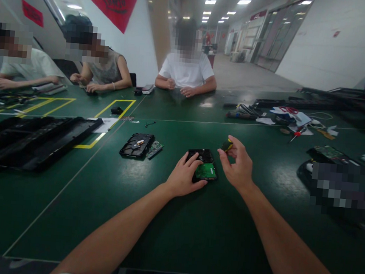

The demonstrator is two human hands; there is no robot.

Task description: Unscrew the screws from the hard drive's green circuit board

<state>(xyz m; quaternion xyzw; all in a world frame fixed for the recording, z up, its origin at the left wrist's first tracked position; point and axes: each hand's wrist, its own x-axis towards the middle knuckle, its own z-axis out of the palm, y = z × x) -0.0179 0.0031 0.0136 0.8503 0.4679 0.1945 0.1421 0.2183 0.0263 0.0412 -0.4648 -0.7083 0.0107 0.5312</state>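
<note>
Left hand (183, 177) spread open, my fingertips resting on the left part of a black hard drive (206, 171), its green circuit board face up and my thumb by the near edge; the drive lies flat on the green table (167, 238) straight ahead of me. Right hand (236, 163) raised just beside it, thumb and fingers pinched on a yellow-and-black tool handle (227, 145), tip not discernible. Off to the left, well apart, a second hard drive (137, 145) with a loose circuit board (155, 150) at its right side.
</note>
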